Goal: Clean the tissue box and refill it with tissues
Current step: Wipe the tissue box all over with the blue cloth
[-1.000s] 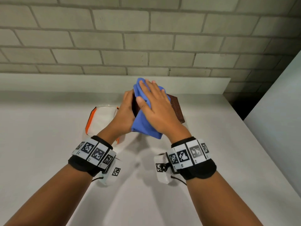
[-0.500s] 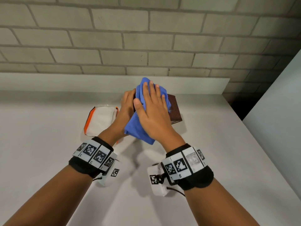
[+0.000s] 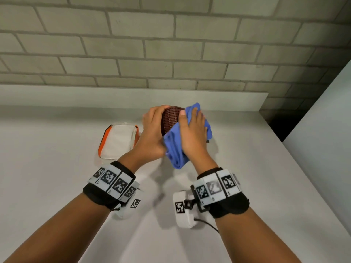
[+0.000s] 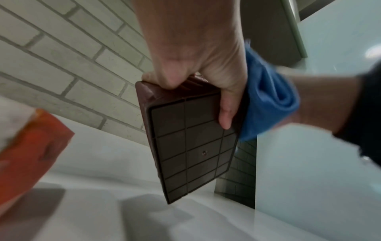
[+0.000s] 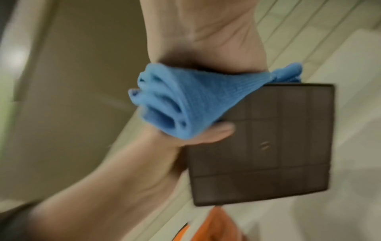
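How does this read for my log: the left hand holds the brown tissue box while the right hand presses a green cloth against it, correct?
Not quite: the cloth is blue, not green, as the head view shows; the rest stands.

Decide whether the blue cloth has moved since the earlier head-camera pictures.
Yes. The blue cloth has shifted right, away from the tissue pack. The brown box now shows on the cloth's left side instead of its right.
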The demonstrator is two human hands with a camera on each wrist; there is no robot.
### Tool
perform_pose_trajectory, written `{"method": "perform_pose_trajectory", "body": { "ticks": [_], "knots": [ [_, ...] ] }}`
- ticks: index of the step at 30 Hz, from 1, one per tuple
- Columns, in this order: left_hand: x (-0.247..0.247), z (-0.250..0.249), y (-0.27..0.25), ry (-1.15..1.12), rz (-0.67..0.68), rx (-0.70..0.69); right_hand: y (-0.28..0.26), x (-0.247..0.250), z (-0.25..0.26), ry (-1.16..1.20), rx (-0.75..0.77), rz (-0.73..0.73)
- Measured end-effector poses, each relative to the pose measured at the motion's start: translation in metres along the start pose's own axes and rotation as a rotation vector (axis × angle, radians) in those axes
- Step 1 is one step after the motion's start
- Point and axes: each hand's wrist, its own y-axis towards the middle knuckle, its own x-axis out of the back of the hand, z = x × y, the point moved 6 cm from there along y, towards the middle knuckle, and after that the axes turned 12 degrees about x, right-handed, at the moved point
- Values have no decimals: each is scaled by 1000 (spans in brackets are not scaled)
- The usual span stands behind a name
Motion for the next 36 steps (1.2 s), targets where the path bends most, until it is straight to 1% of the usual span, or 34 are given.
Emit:
{"method": "perform_pose_trajectory", "body": {
  "ticks": [2, 4, 6, 8, 10, 12, 13, 15, 17, 19, 22, 24, 26, 28, 30, 32, 35, 36],
  "knots": [
    [0, 2, -1, -69, -29, 48, -7, -7, 13, -39, 104, -3],
    [2, 2, -2, -90, -63, 52, -2, -7, 14, -3, 136, 2],
    [4, 0, -5, -47, -70, 16, 10, -1, 0, 81, 70, -16],
    [6, -2, -7, 11, -79, 0, 28, 6, -23, 103, 9, -52],
    [7, -8, -9, 68, -77, -40, 42, 9, -50, 190, -86, -85],
    [6, -16, -13, 118, -73, -121, 52, 2, -85, 424, -212, -36],
    [4, -18, -15, 140, -62, -155, 53, 0, -95, 543, -280, -3],
    [2, -23, -20, 192, -44, -231, 42, 8, -89, 745, -382, 63],
    [1, -28, -26, 261, -38, -320, 37, 12, -88, 921, -396, 177],
    [2, -29, -30, 315, -27, -373, 35, 13, -92, 1063, -401, 261],
    [5, -28, -30, 381, -12, -404, 29, 14, -89, 1176, -410, 291],
    [6, -26, -27, 447, -6, -402, 24, 8, -91, 1216, -455, 294],
    [7, -21, -21, 489, 19, -351, 21, 4, -91, 1235, -481, 284],
    [7, -14, -15, 490, 79, -254, 21, 3, -94, 1235, -474, 269],
    [5, -7, -14, 450, 151, -145, 21, 7, -94, 1224, -441, 218],
    [3, -1, -14, 334, 186, -22, 23, 11, -93, 1176, -381, 162],
    [2, 19, -8, 21, 118, 194, 23, 12, -90, 1112, -291, 114],
    [2, 26, -6, -96, 99, 244, 22, 13, -88, 1100, -275, 102]
  ]
}}
